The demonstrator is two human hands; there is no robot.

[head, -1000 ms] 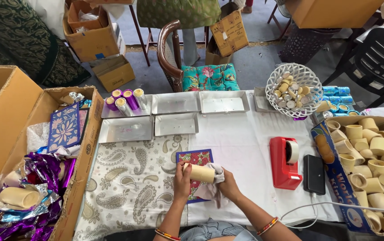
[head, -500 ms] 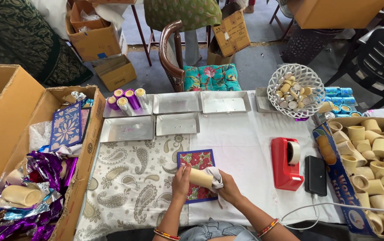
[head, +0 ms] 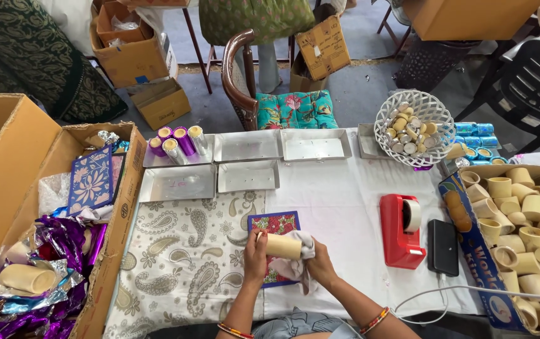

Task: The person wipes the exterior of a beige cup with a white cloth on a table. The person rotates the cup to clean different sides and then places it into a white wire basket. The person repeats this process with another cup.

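My left hand [head: 255, 256] grips the left end of a cream-coloured tube [head: 282, 247], held on its side. My right hand [head: 319, 263] holds the tube's right end through a pale cloth [head: 297, 268] bunched around it. Both hands hover over a small flowered red and blue mat [head: 275, 225] that lies on the white tablecloth [head: 339, 207], next to a paisley cloth [head: 182, 263].
A red tape dispenser [head: 400, 230] and a black phone [head: 442, 247] lie to the right. A box of cream tubes [head: 521, 226] stands at far right, a white basket [head: 415, 128] behind it. Metal trays [head: 245, 162] and purple-wrapped tubes [head: 175, 143] sit at the back. Cardboard boxes with foil wrappers [head: 50, 251] stand left.
The hands and tube have stayed over the mat; the tube has turned slightly in the cloth. The view has shifted a little.
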